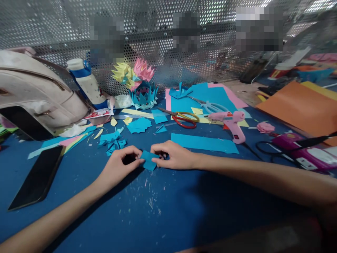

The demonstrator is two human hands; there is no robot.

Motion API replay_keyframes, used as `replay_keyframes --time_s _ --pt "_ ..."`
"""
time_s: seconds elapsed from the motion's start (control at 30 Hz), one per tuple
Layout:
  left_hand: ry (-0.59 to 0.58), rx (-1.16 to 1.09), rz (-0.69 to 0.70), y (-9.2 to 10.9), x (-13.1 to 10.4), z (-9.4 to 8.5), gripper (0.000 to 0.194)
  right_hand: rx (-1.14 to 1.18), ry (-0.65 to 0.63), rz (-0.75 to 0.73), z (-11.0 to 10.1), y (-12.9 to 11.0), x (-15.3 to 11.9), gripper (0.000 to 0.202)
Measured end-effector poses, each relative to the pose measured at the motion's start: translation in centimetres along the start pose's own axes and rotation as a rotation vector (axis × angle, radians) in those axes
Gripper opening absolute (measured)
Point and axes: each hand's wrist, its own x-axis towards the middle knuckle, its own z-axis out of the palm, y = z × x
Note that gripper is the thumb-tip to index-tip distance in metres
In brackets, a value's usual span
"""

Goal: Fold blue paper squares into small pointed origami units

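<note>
- Left hand (pixel 119 163): thumb and forefinger nearly closed, pinching the left edge of one small blue paper piece (pixel 149 161); the forefinger arches, leaving a gap behind the tips
- Right hand (pixel 173 156): thumb and fingers drawn together, pinching the right edge of the same piece; it is therefore between the two hands, just above the blue tabletop (pixel 168 211), near the middle of the view
- Two pairs of scissors behind the hands: one red-and-yellow-handled pair (pixel 185 118), one light-blue-handled pair (pixel 216 106)
- One pink glue gun (pixel 231 121), just beyond the right end of one long blue strip (pixel 204 143); one pink paper rose (pixel 265 127) to the right of it
- Three large paper flowers together near the perforated metal screen (pixel 163 66): one yellow flower (pixel 123 74), one pink flower (pixel 143 70), one blue flower (pixel 144 96)
- Two dark phones at the left: one nearer phone (pixel 37 177) lying flat, one farther phone (pixel 25 123) in front of a single pale backpack (pixel 34 84); one bottle (pixel 88 84) beside the bag
- Several blue folded pieces (pixel 112 141) near the left hand; their overlap defeats an exact count
</note>
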Motion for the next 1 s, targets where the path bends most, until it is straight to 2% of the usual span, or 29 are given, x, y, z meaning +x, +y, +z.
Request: replay_keyframes --time_s 0.1,0.3,0.5,0.67,0.8,1.0 --pt "0.03 -0.026 -0.006 -0.2 -0.1 -0.1 0.02 -0.082 -0.042 0.005 -0.3 -0.4 -0.1 0.022" --pt "0.063 0.035 0.022 -0.9 -0.2 -0.1 0.011 -0.211 -0.099 0.074 -0.7 -0.3 0.9 0.028" --pt "0.075 0.136 0.088 -1.6 0.2 -0.9 0.006 -0.178 -0.072 0.054 -0.8 1.2 2.8 0.004" --pt "0.037 0.18 0.168 -1.6 0.4 -1.3 0.005 -0.115 -0.065 -0.048 -0.8 2.4 3.1 0.004" --pt "-0.009 0.156 0.249 -1.7 0.5 -1.5 0.011 0.019 -0.01 -0.168 -1.1 2.8 2.7 0.017" --pt "-0.091 0.205 0.41 -2.2 0.0 -1.8 0.022 -0.11 -0.073 -0.335 -1.5 3.1 2.3 0.023"
